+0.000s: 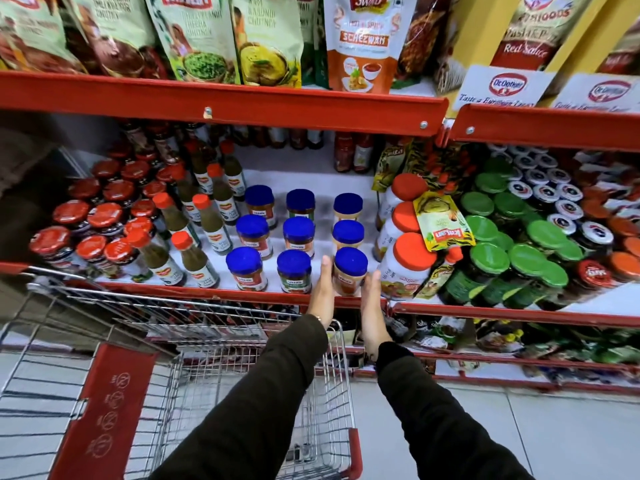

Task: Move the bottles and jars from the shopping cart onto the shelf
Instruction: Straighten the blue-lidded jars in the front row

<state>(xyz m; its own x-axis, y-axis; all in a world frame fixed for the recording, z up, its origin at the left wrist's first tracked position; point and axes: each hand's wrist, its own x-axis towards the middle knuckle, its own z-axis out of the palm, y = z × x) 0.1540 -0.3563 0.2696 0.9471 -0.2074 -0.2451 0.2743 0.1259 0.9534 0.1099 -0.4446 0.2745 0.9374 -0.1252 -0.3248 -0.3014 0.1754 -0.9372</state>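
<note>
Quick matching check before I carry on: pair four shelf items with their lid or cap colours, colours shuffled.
Items:
1. jar between the hands
2. big jar right of the hands
3. sauce bottle at the front
4. dark jar at the front right

Colours:
A. green lid
B. blue lid
C. wide orange lid
D. small orange cap

Pairs: 1-B, 2-C, 3-D, 4-A

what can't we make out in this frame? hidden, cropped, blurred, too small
Head view only:
- Cart interior: arms cover part of it and the bottom edge cuts it; whether any jars remain cannot be told.
- Front right blue-lidded jar: left hand and right hand flank it; contact unclear.
- Jar labels: too small and blurred to read.
- Rear bottles: shadowed under the upper shelf lip.
</note>
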